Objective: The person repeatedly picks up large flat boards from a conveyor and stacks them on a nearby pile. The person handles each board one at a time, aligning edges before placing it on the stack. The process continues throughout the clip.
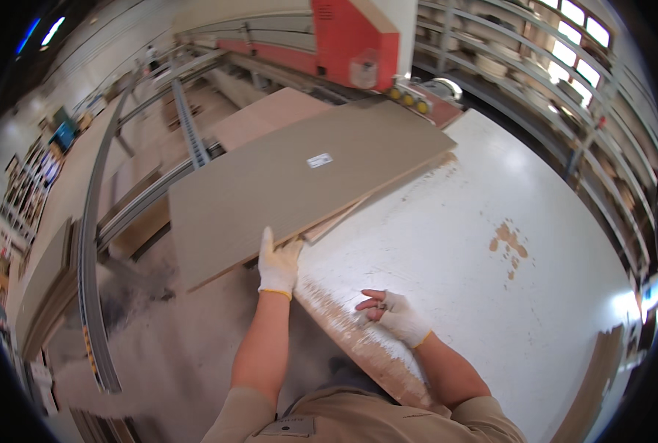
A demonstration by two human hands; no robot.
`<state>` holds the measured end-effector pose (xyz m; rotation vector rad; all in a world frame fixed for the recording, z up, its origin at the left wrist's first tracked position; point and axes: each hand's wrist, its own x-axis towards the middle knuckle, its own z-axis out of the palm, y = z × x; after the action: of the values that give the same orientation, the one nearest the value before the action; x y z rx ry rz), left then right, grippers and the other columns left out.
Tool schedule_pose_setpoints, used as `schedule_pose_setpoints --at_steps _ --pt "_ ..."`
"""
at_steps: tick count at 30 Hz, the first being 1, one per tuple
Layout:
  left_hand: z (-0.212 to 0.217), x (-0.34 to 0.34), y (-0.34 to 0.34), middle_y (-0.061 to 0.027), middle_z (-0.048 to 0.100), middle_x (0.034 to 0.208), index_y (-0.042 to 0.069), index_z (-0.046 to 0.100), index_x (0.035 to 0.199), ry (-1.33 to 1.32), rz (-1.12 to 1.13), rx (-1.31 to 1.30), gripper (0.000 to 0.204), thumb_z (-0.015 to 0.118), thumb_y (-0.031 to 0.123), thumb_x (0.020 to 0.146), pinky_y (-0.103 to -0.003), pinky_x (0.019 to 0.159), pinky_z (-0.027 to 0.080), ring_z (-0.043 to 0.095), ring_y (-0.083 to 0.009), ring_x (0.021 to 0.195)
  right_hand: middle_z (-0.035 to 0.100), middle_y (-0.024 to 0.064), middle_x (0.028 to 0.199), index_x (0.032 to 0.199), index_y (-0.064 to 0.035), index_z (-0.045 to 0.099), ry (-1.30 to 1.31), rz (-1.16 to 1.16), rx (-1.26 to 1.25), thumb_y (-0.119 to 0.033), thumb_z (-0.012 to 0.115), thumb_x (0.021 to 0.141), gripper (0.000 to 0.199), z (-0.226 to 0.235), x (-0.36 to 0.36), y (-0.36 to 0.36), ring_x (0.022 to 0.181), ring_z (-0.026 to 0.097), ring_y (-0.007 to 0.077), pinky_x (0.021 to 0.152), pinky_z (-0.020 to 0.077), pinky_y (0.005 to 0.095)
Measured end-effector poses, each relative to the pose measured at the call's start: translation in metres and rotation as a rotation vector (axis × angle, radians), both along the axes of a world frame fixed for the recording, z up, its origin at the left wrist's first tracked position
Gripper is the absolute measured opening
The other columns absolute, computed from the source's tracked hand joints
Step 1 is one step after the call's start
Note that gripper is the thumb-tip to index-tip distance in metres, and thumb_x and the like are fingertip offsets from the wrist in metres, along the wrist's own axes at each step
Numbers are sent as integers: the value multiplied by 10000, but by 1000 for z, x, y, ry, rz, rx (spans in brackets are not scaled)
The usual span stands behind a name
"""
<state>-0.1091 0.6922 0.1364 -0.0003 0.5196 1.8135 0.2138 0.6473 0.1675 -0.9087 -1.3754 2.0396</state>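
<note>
A large grey-brown board [307,177] with a small white label [319,160] on its top face lies across the far left part of a white worktable [447,244]. My left hand [278,262], in a white work glove, grips the board's near edge, its thumb on top and its fingers at the edge. Beside that hand, a thin wooden strip [338,220] runs along under the same edge. My right hand [392,314] is over the worn front edge of the table, in a glove that leaves some fingertips bare. Its fingers are loosely bent and apart, with nothing visible in them.
Beyond the board stands a large machine with a red end housing [355,44] and yellow-capped knobs [409,100]. A metal rail frame [93,244] extends on the left, near stacked panels [52,288]. Loaded shelves [521,66] line the right side. Another person [152,57] is far back.
</note>
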Motion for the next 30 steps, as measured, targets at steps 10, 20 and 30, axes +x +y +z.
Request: schedule_pose_setpoints --at_steps 10,20,30 --pt "12 15 15 -131 668 1263 20 586 1294 86 127 -135 337 631 223 1029 -451 955 576 649 -314 1170 762 132 1021 1252 -20 695 -476 -63 188 -157 719 936 345 28 9 50 977 714 200 865 575 340" --pt "10 4 -110 -182 698 1227 -30 607 1268 272 -11 -120 334 530 211 1051 -520 950 572 703 -352 1078 655 329 1238 1213 34 705 -1696 -280 892 -347 483 983 498 18 248 392 1264 592 428 1106 444 475" --pt "56 10 -264 -154 737 1134 -10 617 1287 263 209 -286 345 637 69 951 -438 780 621 735 -296 986 698 259 1256 1318 123 615 -1027 -353 532 -469 418 1079 668 18 150 338 1166 642 335 1019 477 409"
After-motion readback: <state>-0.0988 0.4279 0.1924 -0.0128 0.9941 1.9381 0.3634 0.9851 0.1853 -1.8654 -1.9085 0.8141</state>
